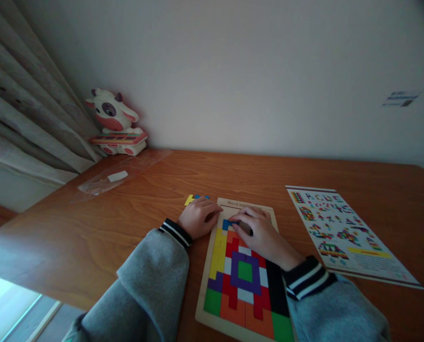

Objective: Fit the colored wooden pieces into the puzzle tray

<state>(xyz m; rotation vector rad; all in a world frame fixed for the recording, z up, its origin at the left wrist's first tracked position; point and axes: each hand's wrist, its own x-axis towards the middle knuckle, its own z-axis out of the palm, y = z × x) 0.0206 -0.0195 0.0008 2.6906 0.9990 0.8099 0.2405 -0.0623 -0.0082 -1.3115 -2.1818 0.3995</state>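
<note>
A wooden tray puzzle [202,299] lies in front of me, filled largely with red, orange, yellow, purple, white, green and black block pieces. My right hand [256,232] is over its upper part, fingers pinched at a blue puzzle piece [227,224] near the top left of the tray. A dark patch shows under that palm; I cannot tell whether it is a piece. With curled fingers, my left hand [199,217] holds the tray's upper left edge. Just behind it on the table, partly hidden, are a yellow puzzle piece [189,199] and a blue one [206,196].
A printed pattern sheet [343,228] lies right of the tray on the wooden table [155,190]. Clear plastic wrapping [101,183] is at the left. A toy cow with a keyboard [117,123] stands in the back left corner, beside a curtain [26,95].
</note>
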